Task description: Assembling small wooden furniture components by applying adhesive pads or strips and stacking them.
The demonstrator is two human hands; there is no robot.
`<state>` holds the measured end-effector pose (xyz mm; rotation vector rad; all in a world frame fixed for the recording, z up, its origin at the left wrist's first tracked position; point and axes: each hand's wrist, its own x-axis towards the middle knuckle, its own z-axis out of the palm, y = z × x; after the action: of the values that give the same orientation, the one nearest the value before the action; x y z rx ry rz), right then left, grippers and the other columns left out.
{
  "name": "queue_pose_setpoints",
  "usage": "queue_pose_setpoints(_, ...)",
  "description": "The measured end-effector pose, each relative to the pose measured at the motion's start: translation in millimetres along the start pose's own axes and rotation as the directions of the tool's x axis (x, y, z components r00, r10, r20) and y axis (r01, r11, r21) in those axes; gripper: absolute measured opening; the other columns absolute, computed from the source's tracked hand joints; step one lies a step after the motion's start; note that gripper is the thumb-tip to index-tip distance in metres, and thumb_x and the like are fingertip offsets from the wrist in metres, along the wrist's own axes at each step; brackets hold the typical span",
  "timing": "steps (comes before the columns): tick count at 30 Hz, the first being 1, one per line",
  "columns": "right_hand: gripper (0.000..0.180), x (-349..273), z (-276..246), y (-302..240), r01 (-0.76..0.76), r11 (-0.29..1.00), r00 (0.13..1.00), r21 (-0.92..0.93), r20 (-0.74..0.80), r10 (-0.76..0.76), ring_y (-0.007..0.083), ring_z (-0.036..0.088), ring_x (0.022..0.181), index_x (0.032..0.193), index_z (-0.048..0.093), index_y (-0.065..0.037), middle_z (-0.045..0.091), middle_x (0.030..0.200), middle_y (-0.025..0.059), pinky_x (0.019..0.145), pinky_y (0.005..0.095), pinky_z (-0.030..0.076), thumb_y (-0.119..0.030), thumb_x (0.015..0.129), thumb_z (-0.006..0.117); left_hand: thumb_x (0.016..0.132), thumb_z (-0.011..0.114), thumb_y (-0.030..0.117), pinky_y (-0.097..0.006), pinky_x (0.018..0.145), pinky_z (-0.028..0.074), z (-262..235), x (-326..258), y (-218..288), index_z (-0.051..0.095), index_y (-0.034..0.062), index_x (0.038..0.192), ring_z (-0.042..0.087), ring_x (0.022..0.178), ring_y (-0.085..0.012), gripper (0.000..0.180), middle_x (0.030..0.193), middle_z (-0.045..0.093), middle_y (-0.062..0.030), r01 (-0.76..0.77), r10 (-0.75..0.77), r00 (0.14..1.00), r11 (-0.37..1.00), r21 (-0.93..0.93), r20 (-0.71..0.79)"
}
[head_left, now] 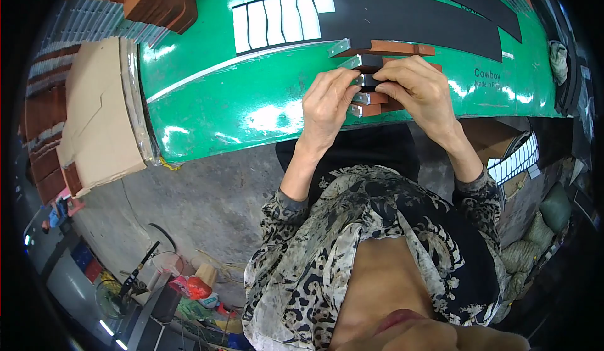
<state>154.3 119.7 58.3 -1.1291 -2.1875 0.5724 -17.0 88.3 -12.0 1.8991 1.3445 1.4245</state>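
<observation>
Both my hands work over a row of short strap-like pieces at the near edge of the green table. The pieces are black and brown, with silver metal ends facing left. My left hand pinches at the metal end of a black strap. My right hand grips the same strap from the right, thumb and fingers closed on it. Brown straps lie just beyond, and another black strap sits between. More brown ends show on the near side; my fingers hide parts of the row.
Long flat black strips with white patches lie at the back of the table. To the left stand a cardboard box and stacks of brown pieces with metal ends. A fan and clutter occupy the floor at lower left.
</observation>
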Motion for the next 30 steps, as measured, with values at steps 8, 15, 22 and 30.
queue_pose_setpoints(8, 0.017, 0.4, 0.5, 0.0, 0.000, 1.000, 1.000, -0.001, 0.003, 0.000, 0.0229, 0.060, 0.076, 0.083, 0.065, -0.002, 0.063, 0.081, 0.0073, 0.066, 0.0325, 0.048, -0.005, 0.068, 0.071, 0.072, 0.070, -0.001, -0.030, 0.064, 0.050, 0.6, -0.7, -1.2, 0.063, 0.0019, 0.097, 0.062, 0.081, -0.0230, 0.026, 0.094, 0.065, -0.0104, -0.005, 0.005, 1.000, 1.000, 0.001, -0.004)
queue_pose_setpoints(15, 0.017, -0.2, -0.1, 3.1, 0.007, 1.000, 1.000, 0.003, 0.009, -0.007, 0.0228, 0.060, 0.078, 0.085, 0.066, -0.002, 0.064, 0.082, 0.0069, 0.067, 0.0323, 0.049, -0.004, 0.068, 0.070, 0.072, 0.070, -0.001, -0.029, 0.064, 0.050, 1.1, -0.8, -1.3, 0.064, 0.0019, 0.097, 0.062, 0.081, -0.0224, 0.026, 0.094, 0.065, -0.0105, 0.005, -0.005, 1.000, 1.000, -0.013, 0.005)
queue_pose_setpoints(22, 0.020, -10.5, -18.2, 11.4, -0.102, 0.993, 0.990, 0.061, -0.090, 0.107, 0.0230, 0.061, 0.077, 0.090, 0.068, -0.002, 0.065, 0.082, 0.0089, 0.065, 0.0315, 0.049, -0.002, 0.070, 0.070, 0.073, 0.070, 0.000, -0.028, 0.066, 0.051, -0.6, -1.8, -1.9, 0.064, 0.0015, 0.096, 0.063, 0.082, -0.0222, 0.024, 0.094, 0.065, -0.0106, 0.033, -0.033, 0.999, 0.999, -0.001, 0.009)
queue_pose_setpoints(30, 0.019, -8.8, -5.4, 9.0, 0.015, 0.999, 0.999, -0.044, -0.043, -0.016, 0.0215, 0.060, 0.078, 0.089, 0.068, -0.003, 0.064, 0.085, 0.0053, 0.064, 0.0312, 0.049, -0.004, 0.070, 0.070, 0.073, 0.069, -0.001, -0.028, 0.065, 0.051, 1.8, -1.0, 1.3, 0.064, 0.0017, 0.097, 0.063, 0.082, -0.0217, 0.024, 0.094, 0.065, -0.0112, 0.054, -0.054, 0.998, 0.998, -0.009, 0.019)
